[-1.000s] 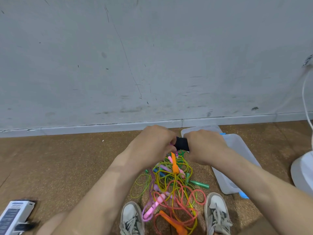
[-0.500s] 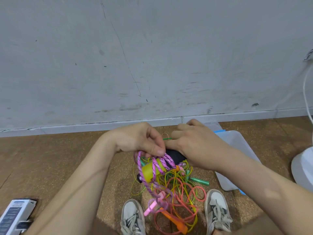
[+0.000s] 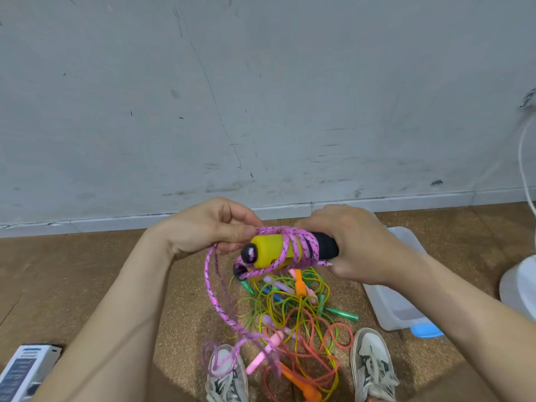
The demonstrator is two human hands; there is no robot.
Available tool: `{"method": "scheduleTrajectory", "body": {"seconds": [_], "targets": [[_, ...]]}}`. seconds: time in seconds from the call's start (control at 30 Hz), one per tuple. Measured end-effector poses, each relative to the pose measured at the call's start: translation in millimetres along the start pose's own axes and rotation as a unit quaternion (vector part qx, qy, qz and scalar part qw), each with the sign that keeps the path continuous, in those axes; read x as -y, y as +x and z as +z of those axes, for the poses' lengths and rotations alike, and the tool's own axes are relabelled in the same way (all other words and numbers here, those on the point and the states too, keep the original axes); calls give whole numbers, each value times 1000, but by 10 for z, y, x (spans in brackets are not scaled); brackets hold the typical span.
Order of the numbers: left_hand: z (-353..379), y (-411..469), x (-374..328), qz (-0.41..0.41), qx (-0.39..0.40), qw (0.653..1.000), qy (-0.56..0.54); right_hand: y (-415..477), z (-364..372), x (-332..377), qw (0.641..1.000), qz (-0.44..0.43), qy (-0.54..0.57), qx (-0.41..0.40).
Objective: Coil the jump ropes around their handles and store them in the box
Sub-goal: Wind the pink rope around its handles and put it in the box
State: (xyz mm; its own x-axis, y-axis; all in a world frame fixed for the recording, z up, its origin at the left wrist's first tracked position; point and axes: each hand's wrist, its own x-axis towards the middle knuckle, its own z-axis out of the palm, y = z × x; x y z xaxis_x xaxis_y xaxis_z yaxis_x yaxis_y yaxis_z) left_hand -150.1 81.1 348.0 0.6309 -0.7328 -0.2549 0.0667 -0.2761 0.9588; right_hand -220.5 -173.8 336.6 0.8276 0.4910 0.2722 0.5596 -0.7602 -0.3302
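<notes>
- Rope (image 3: 290, 231) was wound round the yellow handles (image 3: 265, 248), between the hands.
- I saw the left hand (image 3: 208, 227) pinch it.
- The right hand (image 3: 353, 245) squeezed the black end (image 3: 326, 245).
- The box (image 3: 406, 314) lay beside the right wrist.

Footwear is an off-white low-top canvas left sneaker (image 3: 226, 378) and matching right sneaker (image 3: 372, 362), laces white with dark flecks. Left hand (image 3: 208, 227), right hand (image 3: 358, 245) and forearms are bare.

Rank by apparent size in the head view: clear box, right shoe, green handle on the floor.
1. clear box, partly behind the right forearm
2. right shoe, cut by the frame edge
3. green handle
</notes>
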Motion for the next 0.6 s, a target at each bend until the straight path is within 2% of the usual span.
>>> {"method": "scheduleTrajectory", "body": {"seconds": [0.1, 0.17, 0.27, 0.33, 0.4, 0.5, 0.6], "targets": [[-40, -32, 39, 24, -41, 998, -48, 10, -81, -46, 1000, 9, -13, -6], [50, 35, 32, 26, -110, 990, -84, -3, -77, 6, 999, 27, 44, -9], [340, 179, 10, 24, -170, 985, 26, 15, -38, 88, 966, 103, 235, -45], [509, 251, 5, 20, -140, 987, 75, 39, -40, 61, 928, 186, 314, -70], [577, 300, 4, 22, -136, 979, 153, 60, -47, -10, 897, 262, 349, -77], [630, 277, -36, 43, -155, 919, 359, 73, -14, -50, 883, 327, 330, -63], [706, 185, -123, 60, -175, 832, 523, 74, 5, -40, 921, 323, 214, -33]]}}
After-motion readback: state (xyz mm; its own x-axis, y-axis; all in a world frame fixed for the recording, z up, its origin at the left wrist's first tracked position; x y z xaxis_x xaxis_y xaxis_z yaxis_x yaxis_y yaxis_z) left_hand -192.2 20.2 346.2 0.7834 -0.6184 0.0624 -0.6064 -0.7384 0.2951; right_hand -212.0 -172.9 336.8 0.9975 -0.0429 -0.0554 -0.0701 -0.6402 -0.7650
